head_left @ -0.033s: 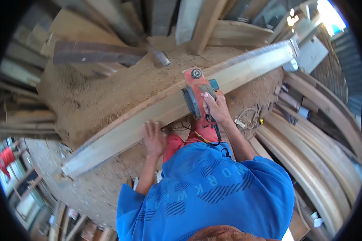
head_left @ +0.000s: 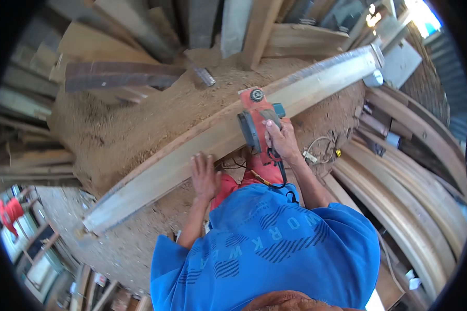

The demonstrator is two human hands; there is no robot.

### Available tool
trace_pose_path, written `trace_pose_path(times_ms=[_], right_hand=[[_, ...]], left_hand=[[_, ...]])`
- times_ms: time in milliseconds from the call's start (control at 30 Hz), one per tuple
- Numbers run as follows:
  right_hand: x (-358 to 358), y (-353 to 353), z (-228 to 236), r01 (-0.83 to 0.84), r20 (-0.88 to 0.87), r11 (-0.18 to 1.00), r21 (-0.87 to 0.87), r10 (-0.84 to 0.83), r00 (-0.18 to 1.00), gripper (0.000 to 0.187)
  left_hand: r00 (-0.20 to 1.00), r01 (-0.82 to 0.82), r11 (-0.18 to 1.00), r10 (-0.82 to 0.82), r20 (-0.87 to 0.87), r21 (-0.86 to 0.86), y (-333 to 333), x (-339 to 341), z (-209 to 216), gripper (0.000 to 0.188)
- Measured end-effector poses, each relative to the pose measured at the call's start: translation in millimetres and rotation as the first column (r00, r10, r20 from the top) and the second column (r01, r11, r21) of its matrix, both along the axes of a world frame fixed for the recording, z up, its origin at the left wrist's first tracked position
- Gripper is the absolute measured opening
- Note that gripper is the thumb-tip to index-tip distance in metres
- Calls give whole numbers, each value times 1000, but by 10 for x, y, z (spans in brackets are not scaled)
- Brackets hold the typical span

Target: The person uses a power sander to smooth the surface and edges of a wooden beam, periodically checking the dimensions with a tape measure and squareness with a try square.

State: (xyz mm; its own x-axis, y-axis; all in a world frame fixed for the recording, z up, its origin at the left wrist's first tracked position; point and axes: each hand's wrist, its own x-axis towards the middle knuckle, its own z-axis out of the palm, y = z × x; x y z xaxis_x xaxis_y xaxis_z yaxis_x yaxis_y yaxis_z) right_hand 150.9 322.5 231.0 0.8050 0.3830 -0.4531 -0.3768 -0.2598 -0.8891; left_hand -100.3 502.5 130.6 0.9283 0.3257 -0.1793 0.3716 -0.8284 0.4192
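A long, pale wooden beam (head_left: 166, 166) runs slantwise from the near left to the far right. On its middle rests a red electric hand planer (head_left: 255, 111) with a black round knob at its front and a teal part on its side. My right hand (head_left: 282, 139) is wrapped around the planer's rear handle, and a dark cord hangs down from there. Beside the planer, my left hand (head_left: 206, 177) lies with fingers stretched on the beam's near edge, holding nothing. The planer hides the beam's surface beneath it.
Brown shavings and dust (head_left: 135, 132) cover the ground beyond the beam. Boards (head_left: 306, 41) lean along the far side, and curved timbers (head_left: 399, 197) lie stacked at my right. A cable with a yellow end (head_left: 338, 153) lies near my right forearm.
The whole view has shifted slightly. My left hand has moved a little to the right along the beam's edge. My right hand keeps its hold on the planer.
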Motion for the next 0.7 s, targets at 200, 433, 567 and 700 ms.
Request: trace_pose_path(times_ms=[200, 433, 567, 700], right_hand=[[162, -1329, 41, 334, 92, 943, -13, -331, 939, 36], [-340, -2173, -105, 621, 55, 778, -95, -618, 784, 37], [-488, -2262, -72, 703, 36, 699, -132, -705, 708, 39], [-670, -2334, -189, 779, -37, 617, -106, -786, 617, 43]], left_hand=[[946, 322, 947, -322, 42, -9, -747, 1272, -142, 76], [860, 503, 864, -500, 100, -2, -1201, 1971, -393, 77], [826, 547, 836, -546, 144, 32, -1385, 2502, -478, 76], [794, 600, 800, -595, 126, 0, -1684, 3019, -498, 75]])
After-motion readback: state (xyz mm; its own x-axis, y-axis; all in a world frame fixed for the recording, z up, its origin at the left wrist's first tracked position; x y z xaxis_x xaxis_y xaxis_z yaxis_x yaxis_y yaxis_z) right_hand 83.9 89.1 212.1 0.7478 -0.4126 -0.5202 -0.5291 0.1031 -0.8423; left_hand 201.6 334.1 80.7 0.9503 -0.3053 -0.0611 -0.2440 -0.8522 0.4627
